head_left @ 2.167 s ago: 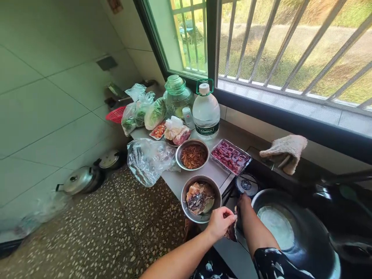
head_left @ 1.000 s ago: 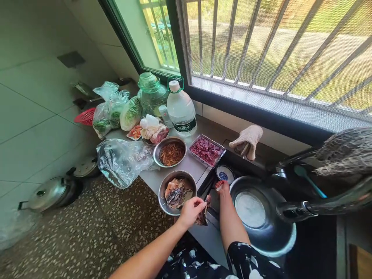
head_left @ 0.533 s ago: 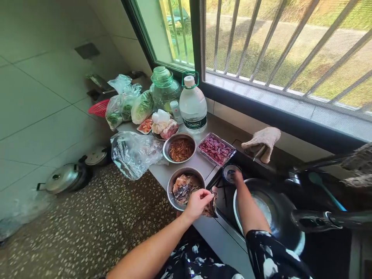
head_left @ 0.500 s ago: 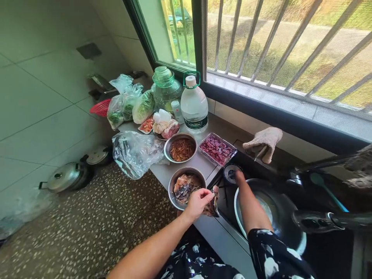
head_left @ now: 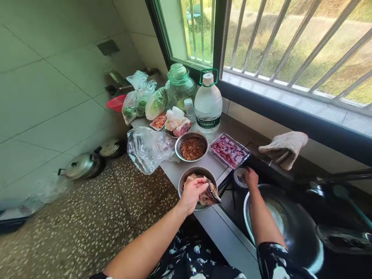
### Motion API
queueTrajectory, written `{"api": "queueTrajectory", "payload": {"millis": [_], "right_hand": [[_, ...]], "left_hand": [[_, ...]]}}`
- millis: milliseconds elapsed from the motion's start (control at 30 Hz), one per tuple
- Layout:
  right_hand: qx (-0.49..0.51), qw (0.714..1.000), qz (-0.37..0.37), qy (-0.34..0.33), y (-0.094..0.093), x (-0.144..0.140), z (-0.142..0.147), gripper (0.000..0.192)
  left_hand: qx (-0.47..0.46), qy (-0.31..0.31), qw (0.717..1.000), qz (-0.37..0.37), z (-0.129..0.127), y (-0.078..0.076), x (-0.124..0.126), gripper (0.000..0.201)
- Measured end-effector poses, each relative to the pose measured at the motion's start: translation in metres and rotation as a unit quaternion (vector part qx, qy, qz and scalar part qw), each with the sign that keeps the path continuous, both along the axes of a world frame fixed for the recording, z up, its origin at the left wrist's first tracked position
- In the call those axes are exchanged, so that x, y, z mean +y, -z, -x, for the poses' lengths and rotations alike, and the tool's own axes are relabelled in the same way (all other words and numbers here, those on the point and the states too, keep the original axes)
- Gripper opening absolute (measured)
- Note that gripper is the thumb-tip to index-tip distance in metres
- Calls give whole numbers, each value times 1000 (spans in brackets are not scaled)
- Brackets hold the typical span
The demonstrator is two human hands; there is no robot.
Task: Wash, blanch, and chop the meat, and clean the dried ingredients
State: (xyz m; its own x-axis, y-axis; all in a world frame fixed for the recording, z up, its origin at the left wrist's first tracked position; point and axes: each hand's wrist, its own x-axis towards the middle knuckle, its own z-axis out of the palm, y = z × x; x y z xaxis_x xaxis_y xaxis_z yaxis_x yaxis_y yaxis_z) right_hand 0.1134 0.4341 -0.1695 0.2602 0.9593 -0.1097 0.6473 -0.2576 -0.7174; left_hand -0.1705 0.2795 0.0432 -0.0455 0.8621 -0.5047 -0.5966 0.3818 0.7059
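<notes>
**Head view: limp piece pinched over the bowl**

Head camera showed your left hand (head_left: 192,193) with fingers clamped on a limp brown piece (head_left: 209,195), held over the near bowl (head_left: 186,179). It looked soft, light and probably slick, so a pinch at its thick edge seemed safest. Your right hand (head_left: 250,177) reached to a small dish (head_left: 238,176); whether those fingers gripped anything I couldn't tell. Around you stood the wok (head_left: 293,228), a meat tray (head_left: 229,150), a second bowl (head_left: 192,147) and a water bottle (head_left: 208,106), crowding the counter (head_left: 174,170).

Near bowl (head_left: 186,179) sits before far bowl (head_left: 192,147) (tray (head_left: 229,151) right); wok (head_left: 290,228) rightmost.
</notes>
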Motion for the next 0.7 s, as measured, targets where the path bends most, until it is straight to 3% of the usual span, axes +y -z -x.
{"api": "queueTrajectory", "payload": {"millis": [133, 200, 300, 433, 533, 600, 700], "right_hand": [[-23, 999, -29, -1, -13, -11, 19, 14], [6, 998, -24, 56, -20, -11, 29, 7], [24, 990, -19, 135, -26, -1, 30, 14], [29, 972, -69, 224, -20, 7, 17, 20], [93, 973, -102, 186, -10, -2, 16, 14], [145, 974, -98, 141, -4, -11, 21, 14], [212, 965, -78, 130, 3, -29, 30, 14]], "left_hand": [[-29, 10, 1000, 5, 6, -6, -1, 38], [-23, 16, 1000, 9, 6, -6, -2, 37], [4, 26, 999, 20, 6, -1, -1, 37], [17, 36, 999, 36, 3, 7, 1, 36], [6, 33, 999, 37, -2, 6, 0, 32], [-5, 28, 998, 47, -4, 1, 0, 29], [-37, 28, 997, 67, -5, -5, 2, 25]]}}
